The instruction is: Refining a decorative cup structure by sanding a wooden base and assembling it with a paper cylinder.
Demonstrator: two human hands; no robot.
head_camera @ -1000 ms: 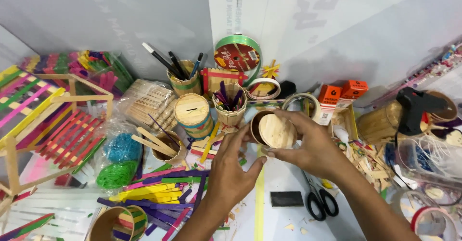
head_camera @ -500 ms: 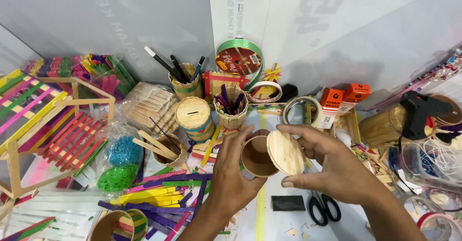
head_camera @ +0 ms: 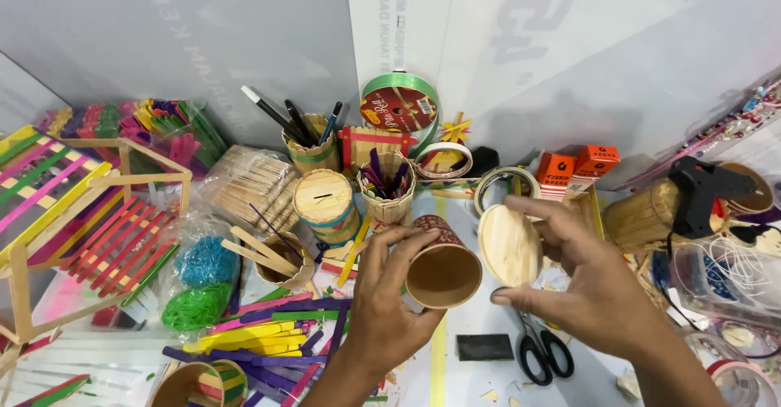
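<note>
Cup: paper cup [head_camera: 442, 270] with a patterned red wrap is lying tilted, its open brown mouth facing the camera, just in front of the stick-clad pen holder [head_camera: 387, 186].
Left hand: left hand [head_camera: 389, 309] is wrapping the cup from below and the left, fingers closed round its wall.
Right hand: right hand [head_camera: 592, 287] is pinching a round wooden disc [head_camera: 510, 245] by its rim, thumb under and fingers over, so it is closed on the disc.
Disc and cup: disc is standing on edge just right of the cup's mouth, close to the rim; whether they are touching cannot be told.
Step, as judged: lid and cup are being held apart, mouth exposed, as if fit is being checked.
Next move, as judged: seating the disc is calling for turning its flat face square to the mouth and keeping the cup steady.
Nearby: black-handled scissors [head_camera: 543, 352] are lying right of the cup and nearer the camera; coloured craft sticks [head_camera: 260, 334] are lying left of it.
</note>
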